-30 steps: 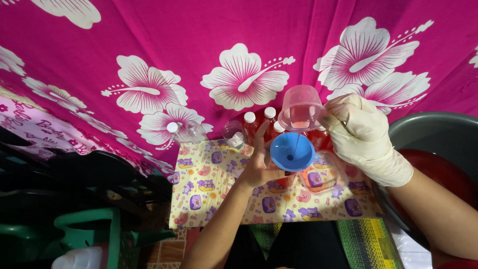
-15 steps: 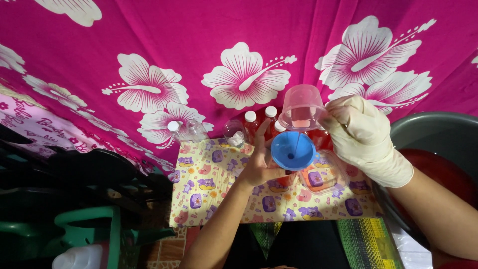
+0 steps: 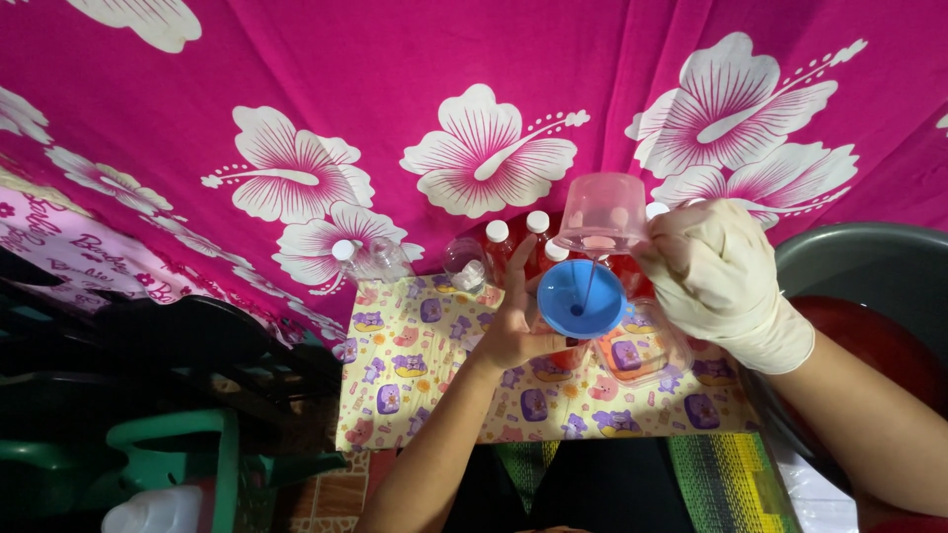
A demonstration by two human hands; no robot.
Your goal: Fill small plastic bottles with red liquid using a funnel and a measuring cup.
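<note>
Funnel [image 3: 581, 298], blue plastic, steadied by bare left hand [image 3: 518, 331]; gloved right hand [image 3: 713, 271] tips a seemingly translucent cup [image 3: 600, 214].

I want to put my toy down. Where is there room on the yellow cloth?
The yellow cloth lies bare left of the left hand, below the clear bottles. It's crowded around the blue funnel, right hand and tilted cup.

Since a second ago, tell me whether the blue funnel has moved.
No. The blue funnel sits at the same spot against the white flower on the pink cloth, with the left hand beside it.
</note>
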